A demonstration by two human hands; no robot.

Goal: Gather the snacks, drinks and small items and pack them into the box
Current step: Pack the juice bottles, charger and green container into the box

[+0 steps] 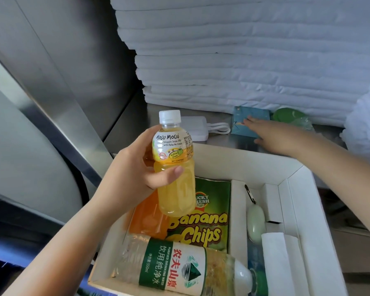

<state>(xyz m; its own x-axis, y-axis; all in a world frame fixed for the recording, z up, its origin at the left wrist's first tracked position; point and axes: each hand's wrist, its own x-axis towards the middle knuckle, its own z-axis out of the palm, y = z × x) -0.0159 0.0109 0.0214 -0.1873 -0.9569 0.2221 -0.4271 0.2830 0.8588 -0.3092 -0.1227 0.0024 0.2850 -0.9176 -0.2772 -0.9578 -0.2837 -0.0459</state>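
Steel counter (229,143): left hand (132,174) holds juice bottle (176,195); right hand (273,135) on packet (251,118).

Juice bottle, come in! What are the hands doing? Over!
Left hand grips juice bottle above box. Right hand touches blue packet. Banana chips, water bottle lie beneath.

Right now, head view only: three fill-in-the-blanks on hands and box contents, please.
The left hand grips the clear plastic bottle of yellow juice, labelled Mogu ____.
The right hand reaches over the flat blue packet, holding ____.
The green snack bag in the white cardboard box reads Banana ____.
Missing: Mogu; nothing; Chips.
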